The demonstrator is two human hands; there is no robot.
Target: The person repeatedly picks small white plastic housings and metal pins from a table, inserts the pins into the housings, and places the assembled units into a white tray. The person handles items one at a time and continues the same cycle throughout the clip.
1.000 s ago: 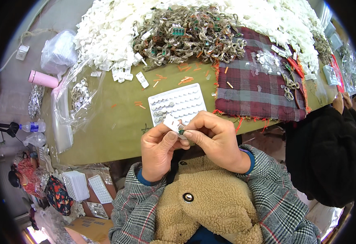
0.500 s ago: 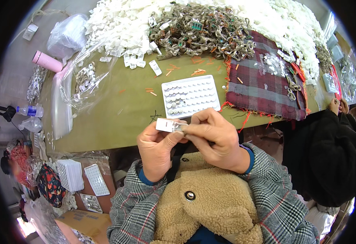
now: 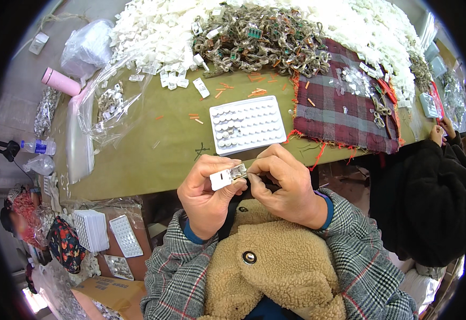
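My left hand grips a small white plastic case between thumb and fingers, above the near table edge. The case has a dark slot on its left part and an open section with metal inside at its right end. Against that right end, my right hand is closed in a pinch; whatever sits between its fingertips is too small to make out. Just beyond both hands lies a white tray with rows of round wells, several at its left side holding small round metallic pieces.
A tangle of wires with small parts and heaps of white plastic pieces line the far side. Orange strips are scattered before them. At right lie a plaid cloth and red-handled pliers. Another person's sleeve shows at far right.
The white case has tilted and turned in my left hand, so its open metal section now shows. My right fingertips have shifted slightly right, off the top of the case to its end.
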